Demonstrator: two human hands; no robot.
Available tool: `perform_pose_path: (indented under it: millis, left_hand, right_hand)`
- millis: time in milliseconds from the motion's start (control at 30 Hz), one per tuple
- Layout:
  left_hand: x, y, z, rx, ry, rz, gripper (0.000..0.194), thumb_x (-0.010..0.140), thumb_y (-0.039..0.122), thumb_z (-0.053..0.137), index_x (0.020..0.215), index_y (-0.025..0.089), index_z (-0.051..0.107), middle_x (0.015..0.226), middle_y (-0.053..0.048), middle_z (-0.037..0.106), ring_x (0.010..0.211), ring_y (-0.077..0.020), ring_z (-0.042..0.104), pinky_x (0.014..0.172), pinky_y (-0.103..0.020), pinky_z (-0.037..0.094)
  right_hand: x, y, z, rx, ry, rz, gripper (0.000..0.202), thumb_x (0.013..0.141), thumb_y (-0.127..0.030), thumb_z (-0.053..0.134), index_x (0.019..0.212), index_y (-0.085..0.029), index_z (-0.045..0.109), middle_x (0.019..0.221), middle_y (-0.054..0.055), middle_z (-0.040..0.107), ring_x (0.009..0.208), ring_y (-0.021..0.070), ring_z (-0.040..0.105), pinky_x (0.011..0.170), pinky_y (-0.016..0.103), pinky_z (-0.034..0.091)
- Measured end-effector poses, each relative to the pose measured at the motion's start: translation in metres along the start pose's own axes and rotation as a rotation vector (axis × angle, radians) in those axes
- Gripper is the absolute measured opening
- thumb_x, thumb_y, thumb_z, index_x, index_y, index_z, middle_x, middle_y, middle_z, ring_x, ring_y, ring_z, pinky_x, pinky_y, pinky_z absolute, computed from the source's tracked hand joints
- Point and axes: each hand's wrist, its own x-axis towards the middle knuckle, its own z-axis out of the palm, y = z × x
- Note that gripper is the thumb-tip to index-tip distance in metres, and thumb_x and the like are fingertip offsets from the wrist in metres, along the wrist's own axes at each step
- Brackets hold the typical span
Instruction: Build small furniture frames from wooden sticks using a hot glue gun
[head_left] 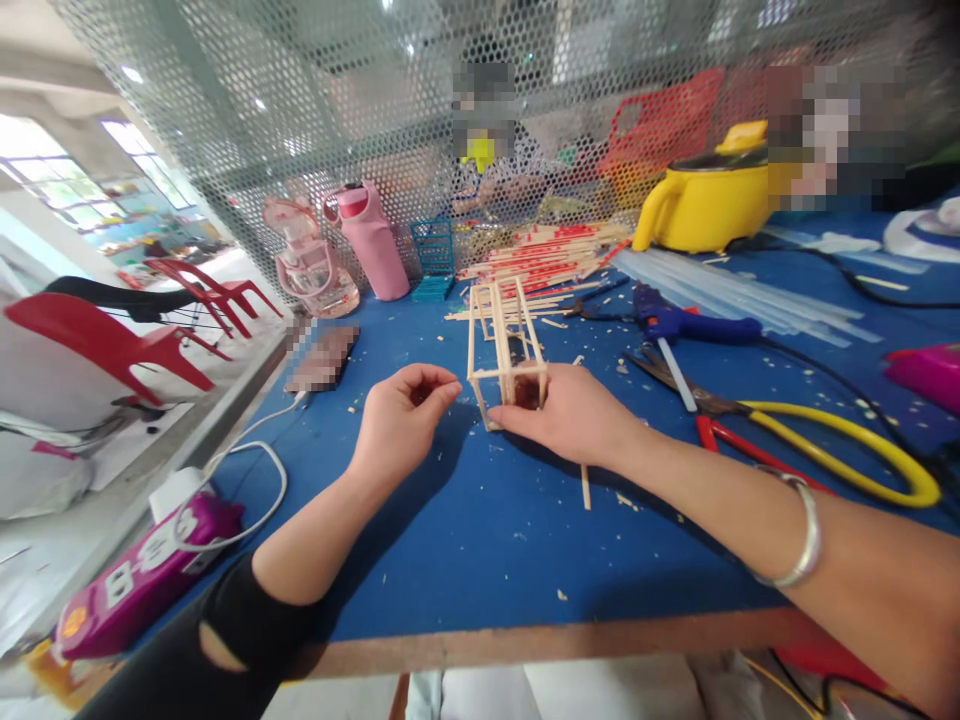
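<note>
A small box-shaped frame of thin wooden sticks [508, 372] stands over the blue table, held at its near right side by my right hand [581, 415], thumb along the lower front. My left hand [405, 415] is just left of the frame, not touching it, with thumb and forefinger pinched together; whatever may be between the tips is too small to tell. A loose stick [586, 488] lies below my right wrist. Behind the frame is a pile of wooden sticks [551, 250], many with red parts.
On the blue table [480, 560]: blue glue gun [694, 325], yellow-handled scissors [840, 425], glue sticks [750, 290], yellow pot [709, 205], pink bottle [379, 245], phone [325, 358], purple power strip [154, 570] with a white cable. A metal mesh [300, 120] rises behind.
</note>
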Motion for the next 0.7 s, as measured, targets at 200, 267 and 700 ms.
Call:
perform_pose_path:
  millis: [200,267,700]
  left_hand:
    - [0.005,-0.009,-0.001,-0.050,-0.019,-0.039,0.018,0.077,0.031,0.063,0.086,0.015,0.067,0.073,0.000,0.066,0.066,-0.0117,0.060,0.066,-0.024,0.047]
    - [0.006,-0.012,-0.001,-0.082,-0.037,-0.063,0.021,0.078,0.031,0.060,0.090,0.015,0.067,0.077,-0.002,0.067,0.070,-0.0134,0.064,0.070,-0.026,0.051]
    - [0.005,-0.003,-0.008,0.070,0.005,-0.054,0.021,0.073,0.027,0.062,0.087,0.015,0.072,0.064,0.000,0.065,0.054,-0.0100,0.052,0.051,-0.021,0.040]
  right_hand:
    - [-0.001,-0.005,-0.023,0.355,-0.143,0.034,0.025,0.072,-0.041,0.066,0.084,-0.019,0.059,0.075,-0.001,0.063,0.067,0.0132,0.057,0.061,0.026,0.045]
    - [0.002,-0.002,-0.035,0.332,-0.192,0.020,0.027,0.068,-0.036,0.069,0.087,-0.020,0.060,0.077,0.000,0.064,0.068,0.0141,0.058,0.061,0.027,0.046]
    - [0.020,0.034,-0.037,-0.001,0.085,0.084,0.019,0.062,-0.006,0.052,0.067,-0.022,0.060,0.056,-0.002,0.064,0.054,0.0158,0.059,0.054,0.029,0.043]
